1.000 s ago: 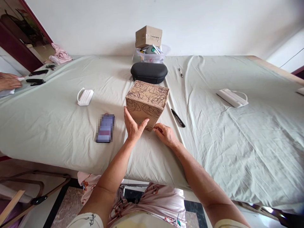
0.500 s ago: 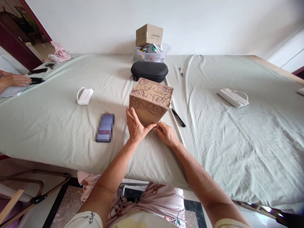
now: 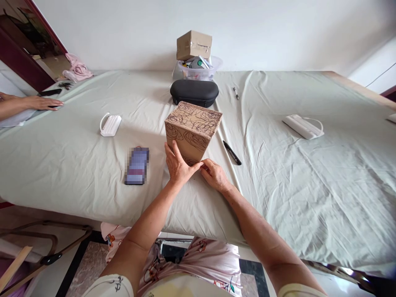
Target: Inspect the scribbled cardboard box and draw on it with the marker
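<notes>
Right in the middle stretch of the surface, a brown cardboard box scrawled with dark looping lines (image 3: 194, 134) is sitting between the far edge and the near edge, one corner pointing towards the near edge. The person's left hand (image 3: 177, 166) is lying spread against the box's near-left face, fingers up, thumb stretching out along the bottom; it is bracing rather than wrapping round. The right hand (image 3: 215, 175) is curling its fingers in at the box's lowest near corner, its fingertips meeting that thumb; whether they are pinching anything, we cannot tell.

Just beside the right hand, a slim black marker pen (image 3: 232, 152) is lying aslant. Over towards the left edge, a dark rectangular phone with a blurred-out screen (image 3: 137, 166) is resting flat, and beyond it a white oblong device with a looped strap (image 3: 111, 125) is lying. A similar white oblong device (image 3: 303, 127) is resting over towards the right edge. Behind the box, a black rounded zip case (image 3: 194, 93) is sitting nearer the far edge. And at the left edge, another person's hand (image 3: 46, 103) is reaching flat over the pale green cloth (image 3: 293, 177) covering the surface.
</notes>
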Demonstrator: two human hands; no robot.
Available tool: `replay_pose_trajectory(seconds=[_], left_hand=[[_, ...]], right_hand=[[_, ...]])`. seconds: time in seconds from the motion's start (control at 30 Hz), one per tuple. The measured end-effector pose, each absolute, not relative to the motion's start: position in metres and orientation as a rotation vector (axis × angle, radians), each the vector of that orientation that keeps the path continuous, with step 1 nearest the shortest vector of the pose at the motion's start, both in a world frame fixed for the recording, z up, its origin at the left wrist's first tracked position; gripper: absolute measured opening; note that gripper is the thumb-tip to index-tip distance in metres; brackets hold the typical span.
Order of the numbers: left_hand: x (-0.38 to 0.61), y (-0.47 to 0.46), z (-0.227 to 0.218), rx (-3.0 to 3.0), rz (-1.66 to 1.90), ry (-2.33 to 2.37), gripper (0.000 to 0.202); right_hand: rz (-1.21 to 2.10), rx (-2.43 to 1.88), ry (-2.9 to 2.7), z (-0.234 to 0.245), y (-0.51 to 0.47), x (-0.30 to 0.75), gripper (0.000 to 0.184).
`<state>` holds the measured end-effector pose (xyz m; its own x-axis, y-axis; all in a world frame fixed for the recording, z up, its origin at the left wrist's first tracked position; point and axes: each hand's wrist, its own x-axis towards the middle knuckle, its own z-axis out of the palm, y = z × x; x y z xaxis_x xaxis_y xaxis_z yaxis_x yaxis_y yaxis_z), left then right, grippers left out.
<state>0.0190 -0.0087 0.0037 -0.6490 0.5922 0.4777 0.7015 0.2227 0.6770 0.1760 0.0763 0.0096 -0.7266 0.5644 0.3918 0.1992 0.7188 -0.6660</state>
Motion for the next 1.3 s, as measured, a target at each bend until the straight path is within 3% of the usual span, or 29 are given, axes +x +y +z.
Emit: replay_pose_trajectory(seconds=[0.17, 0.5, 0.83, 1.03, 1.3], left_hand=[[0.017, -0.010, 0.008, -1.263, -1.385, -2.303, 0.142], [0.010, -0.019, 0.017, -1.451, -1.193, -2.041, 0.112], [0.014, -0.022, 0.021, -1.520, -1.040, -1.960, 0.100], [0.011, -0.024, 0.026, -1.549, -1.067, -1.830, 0.097], [0.004, -0.021, 0.021, -1.579, -1.081, -1.786, 0.107]], right_hand=[[0.868, -0.525, -2.303, 0.014, 0.076, 0.177, 0.020], [0.930, -0.654, -2.133, 0.021, 0.080, 0.183, 0.066], [0.791, -0.700, -1.779, 0.009, 0.098, 0.193, 0.063], [0.718, -0.557, -1.606, 0.009, 0.110, 0.198, 0.090], [0.565, -0.459, -1.595, 0.014, 0.103, 0.196, 0.059]])
